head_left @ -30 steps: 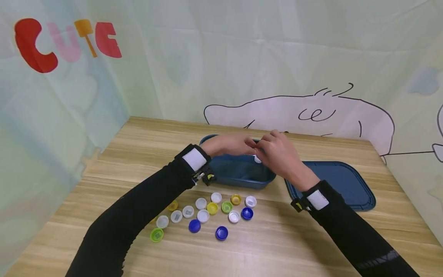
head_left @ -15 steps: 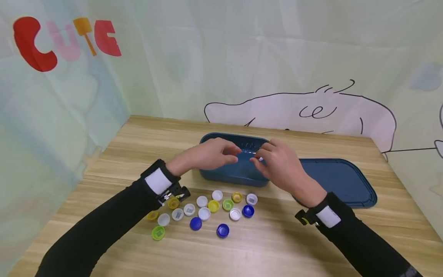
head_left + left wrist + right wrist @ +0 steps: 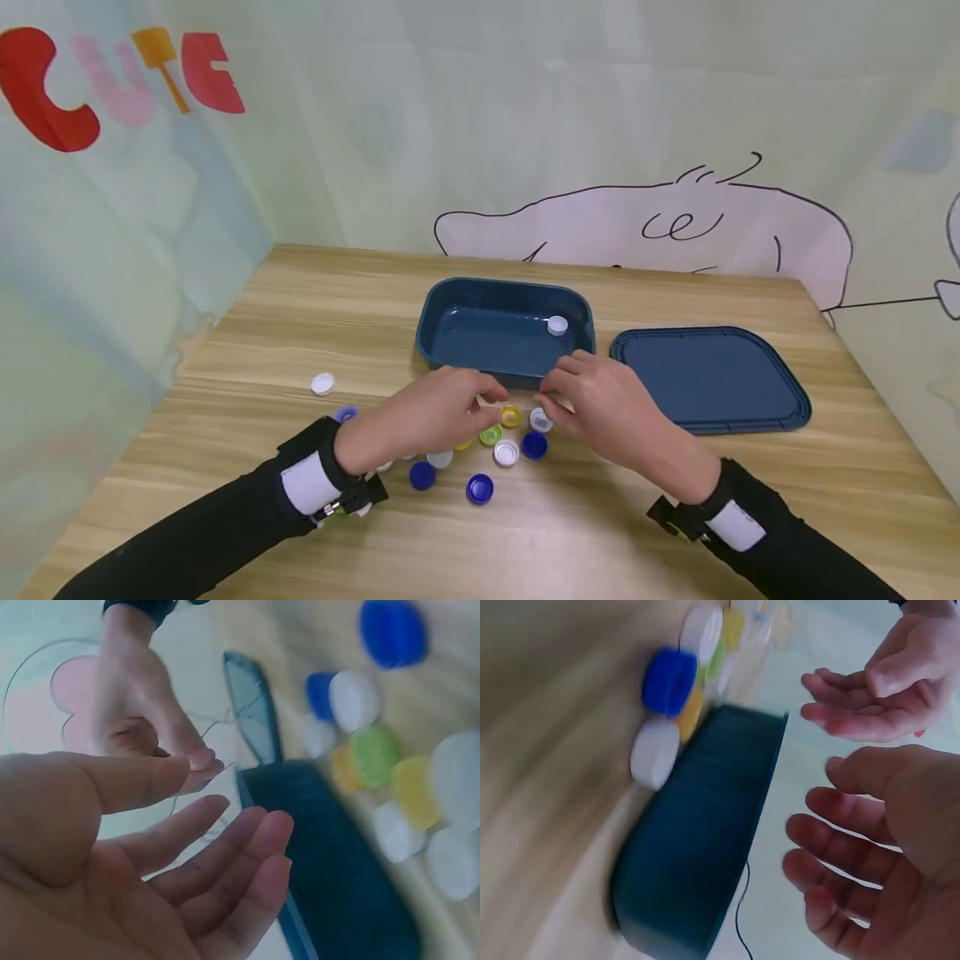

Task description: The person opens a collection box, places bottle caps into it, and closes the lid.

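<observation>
A dark blue plastic box stands open on the table, with one white bottle cap inside at its right end. In front of it lie several loose bottle caps: white, blue, yellow and green. My left hand hovers over the caps, hiding some; its thumb and fingers are apart with nothing between them in the left wrist view. My right hand is at the box's near right corner, above the caps. In the right wrist view its fingers are loosely bent and hold nothing.
A dark blue lid lies flat on the table right of the box. One white cap lies apart at the left. A printed cloth hangs behind the wooden table.
Both hands have drawn back from over the box toward me, above the caps. The white cap in the box is now in full view. The left hand also moved left.
</observation>
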### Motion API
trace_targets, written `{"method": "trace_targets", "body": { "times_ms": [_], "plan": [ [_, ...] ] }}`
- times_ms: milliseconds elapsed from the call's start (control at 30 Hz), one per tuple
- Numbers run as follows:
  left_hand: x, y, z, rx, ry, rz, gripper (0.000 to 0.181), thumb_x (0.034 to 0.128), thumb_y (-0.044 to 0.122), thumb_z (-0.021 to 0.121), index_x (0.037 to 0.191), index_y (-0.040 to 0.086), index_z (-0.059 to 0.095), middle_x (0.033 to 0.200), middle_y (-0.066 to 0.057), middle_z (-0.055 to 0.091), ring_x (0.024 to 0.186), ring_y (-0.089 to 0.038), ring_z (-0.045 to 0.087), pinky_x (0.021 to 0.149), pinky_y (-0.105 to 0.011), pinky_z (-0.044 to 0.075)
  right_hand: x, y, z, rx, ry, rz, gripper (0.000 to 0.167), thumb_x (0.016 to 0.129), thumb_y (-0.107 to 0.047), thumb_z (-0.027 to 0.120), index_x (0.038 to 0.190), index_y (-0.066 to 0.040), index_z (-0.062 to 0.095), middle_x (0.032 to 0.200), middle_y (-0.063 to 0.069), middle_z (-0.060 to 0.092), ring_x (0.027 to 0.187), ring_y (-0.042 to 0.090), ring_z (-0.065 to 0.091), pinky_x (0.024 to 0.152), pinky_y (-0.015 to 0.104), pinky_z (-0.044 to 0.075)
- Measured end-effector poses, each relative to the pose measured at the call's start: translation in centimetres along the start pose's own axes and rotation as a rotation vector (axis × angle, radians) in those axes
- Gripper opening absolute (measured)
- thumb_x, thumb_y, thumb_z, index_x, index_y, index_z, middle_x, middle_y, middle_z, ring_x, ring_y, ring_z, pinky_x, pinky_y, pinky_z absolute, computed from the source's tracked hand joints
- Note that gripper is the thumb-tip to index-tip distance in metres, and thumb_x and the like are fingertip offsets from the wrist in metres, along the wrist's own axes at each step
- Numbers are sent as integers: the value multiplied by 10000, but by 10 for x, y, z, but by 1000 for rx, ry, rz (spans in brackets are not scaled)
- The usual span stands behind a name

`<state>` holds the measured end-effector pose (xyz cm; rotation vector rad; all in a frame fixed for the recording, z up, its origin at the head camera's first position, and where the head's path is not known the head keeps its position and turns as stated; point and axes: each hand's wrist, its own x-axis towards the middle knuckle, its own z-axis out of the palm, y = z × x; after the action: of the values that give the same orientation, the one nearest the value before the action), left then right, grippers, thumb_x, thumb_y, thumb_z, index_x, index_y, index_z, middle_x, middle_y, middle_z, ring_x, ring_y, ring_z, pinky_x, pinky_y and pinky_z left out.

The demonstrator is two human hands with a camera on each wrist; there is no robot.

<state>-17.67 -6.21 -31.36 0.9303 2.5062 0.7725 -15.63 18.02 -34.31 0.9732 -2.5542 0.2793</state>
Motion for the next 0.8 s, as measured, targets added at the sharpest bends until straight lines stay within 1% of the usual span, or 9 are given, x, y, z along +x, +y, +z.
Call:
{"method": "trace_targets", "body": {
  "times_ms": [67,167,300,400,467,567,633,733,800],
  "plan": [
    [-4,-2,7,28,4,-4,285,999,176,696,1262,68,721,1177,-41,731,960,-142,663,785,-339,541,-4,-6,2,33,-31,-5,122,857,-193,854,873,-117,760,821,-27,685,718,111,601,580,246,498],
    [-13,-6,18,77,3,-6,279,970,174,727,1235,87,739,1169,-51,738,1001,-179,677,805,-384,543,-8,-16,5,80,-85,-20,129,848,-185,860,892,-121,758,835,-32,673,709,88,599,596,252,509],
    [-27,-10,35,168,16,2,241,943,188,746,1178,140,768,1129,-7,745,999,-174,681,736,-349,534,-15,-32,11,123,-167,-64,118,843,-164,847,908,-137,752,858,-37,676,728,70,609,628,274,525],
    [-37,-13,48,228,62,31,223,912,178,769,1134,155,779,1069,13,741,921,-164,686,645,-324,511,-17,-43,17,133,-215,-111,115,835,-192,848,886,-173,747,832,-71,659,714,51,595,621,250,506],
    [-41,-15,56,257,95,58,219,883,164,793,1102,153,779,1013,22,731,886,-158,688,625,-324,511,-18,-50,20,138,-240,-133,112,836,-218,851,875,-194,748,806,-100,631,693,32,562,609,223,477],
    [-44,-18,65,272,125,90,214,855,146,817,1065,152,775,963,34,718,869,-140,670,648,-321,510,-19,-57,25,152,-267,-159,110,854,-242,844,865,-203,742,776,-121,578,658,13,500,593,197,437],
    [-44,-19,70,288,136,106,214,842,141,827,1048,161,773,942,45,706,865,-128,656,663,-315,508,-19,-62,27,164,-280,-172,96,862,-228,834,872,-200,743,764,-124,548,645,8,468,582,188,413],
    [-44,-19,74,318,143,116,213,840,142,829,1045,168,774,944,48,699,874,-131,652,691,-319,518,-20,-66,30,158,-274,-184,84,858,-208,824,868,-203,741,748,-122,531,639,16,479,570,194,402],
    [-44,-17,76,330,135,117,201,841,142,826,1034,168,774,929,52,692,864,-127,653,689,-318,521,-20,-68,33,144,-267,-188,83,853,-204,823,857,-206,740,738,-120,539,636,23,500,556,200,396]
  ]
}}
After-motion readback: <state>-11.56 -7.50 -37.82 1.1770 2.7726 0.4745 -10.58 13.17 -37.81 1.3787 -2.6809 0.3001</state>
